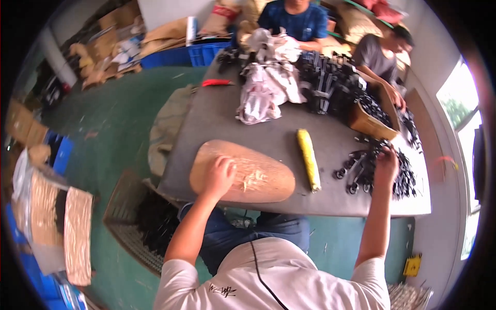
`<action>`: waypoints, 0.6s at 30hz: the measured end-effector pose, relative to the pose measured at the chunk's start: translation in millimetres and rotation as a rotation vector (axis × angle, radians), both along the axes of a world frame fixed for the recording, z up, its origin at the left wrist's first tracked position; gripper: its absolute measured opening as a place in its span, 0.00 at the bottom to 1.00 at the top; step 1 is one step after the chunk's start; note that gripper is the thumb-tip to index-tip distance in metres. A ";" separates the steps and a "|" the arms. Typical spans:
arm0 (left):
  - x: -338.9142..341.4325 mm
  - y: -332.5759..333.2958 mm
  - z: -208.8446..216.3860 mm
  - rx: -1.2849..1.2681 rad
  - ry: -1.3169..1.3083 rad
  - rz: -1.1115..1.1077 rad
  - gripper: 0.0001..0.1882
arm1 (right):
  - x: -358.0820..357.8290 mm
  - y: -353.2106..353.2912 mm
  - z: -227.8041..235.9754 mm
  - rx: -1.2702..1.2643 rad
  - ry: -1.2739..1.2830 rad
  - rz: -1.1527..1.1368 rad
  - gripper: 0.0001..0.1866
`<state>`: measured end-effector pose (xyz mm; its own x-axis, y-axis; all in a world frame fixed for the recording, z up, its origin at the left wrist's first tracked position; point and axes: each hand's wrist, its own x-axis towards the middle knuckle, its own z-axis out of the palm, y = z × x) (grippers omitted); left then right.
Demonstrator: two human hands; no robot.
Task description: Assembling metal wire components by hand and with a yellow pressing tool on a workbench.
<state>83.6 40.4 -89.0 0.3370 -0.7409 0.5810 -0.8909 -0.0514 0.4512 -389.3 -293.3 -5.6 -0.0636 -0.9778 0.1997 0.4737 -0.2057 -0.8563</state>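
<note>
My left hand (221,177) rests on a worn brown board (268,181) with rounded ends, its fingers loosely bent and slightly apart, with nothing visible in them. Pale scuffs mark the board's middle. At the table's right side, my right hand (387,164) reaches into a heap of black plastic parts (405,181). Its fingers are closed at the top of the heap on a black plastic part, mostly hidden by the hand. Some long parts with round ends (354,183) stick out to the left of the heap. Between my hands lies a yellow wrapped roll (309,161).
Across the grey table (206,121), pale cloth bags (263,93) and stacked black parts (323,82) lie before a co-worker (294,20). Another co-worker (380,57) sits by a cardboard box (372,116) of black pieces. A red tool (217,82) lies far left; a crate (132,222) stands below.
</note>
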 end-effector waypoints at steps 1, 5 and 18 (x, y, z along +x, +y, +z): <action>4.9 -2.9 -2.7 -0.004 -0.003 -0.024 0.09 | 41.6 38.7 22.2 0.062 -0.137 0.082 0.21; -7.5 -16.0 1.4 -0.036 0.156 -0.080 0.12 | 78.4 102.7 45.8 0.124 -0.033 0.376 0.23; -96.5 -41.0 95.9 0.279 1.209 -0.682 0.20 | 187.9 160.3 18.5 -0.129 0.600 0.614 0.31</action>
